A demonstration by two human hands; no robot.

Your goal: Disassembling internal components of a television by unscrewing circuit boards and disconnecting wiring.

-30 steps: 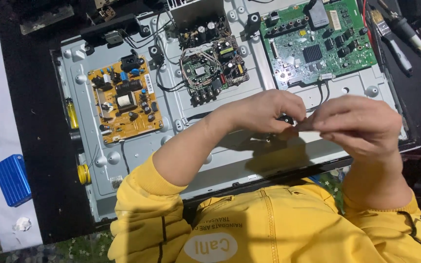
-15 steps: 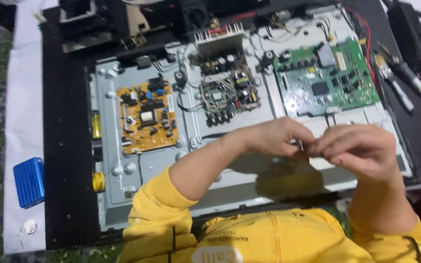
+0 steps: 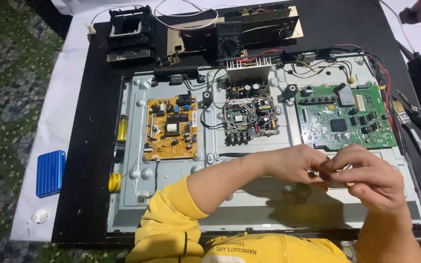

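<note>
My left hand (image 3: pixel 292 163) and my right hand (image 3: pixel 369 178) meet fingertip to fingertip above the lower right of a grey metal television back panel (image 3: pixel 269 207). Between them they pinch a small thin part (image 3: pixel 331 171). It is mostly hidden by the fingers, and I cannot tell what it is. A yellow sleeve covers my left forearm, which reaches in from the lower left. Three boards sit on the panel beyond my hands: an orange power board (image 3: pixel 169 129), a small middle board (image 3: pixel 249 117) and a green main board (image 3: pixel 344 119).
A black multimeter (image 3: pixel 229 41) and a black plastic frame (image 3: pixel 129 33) lie at the far edge of the black mat. A brush and a pen-shaped tool (image 3: pixel 415 127) rest at the right. A yellow screwdriver (image 3: pixel 122 129), a yellow roll (image 3: pixel 114 182) and a blue box (image 3: pixel 50 173) lie at the left.
The view has swung so the panel and boards sit further right and lower in frame, revealing the far end of the mat. Both hands stay together on the small part.
</note>
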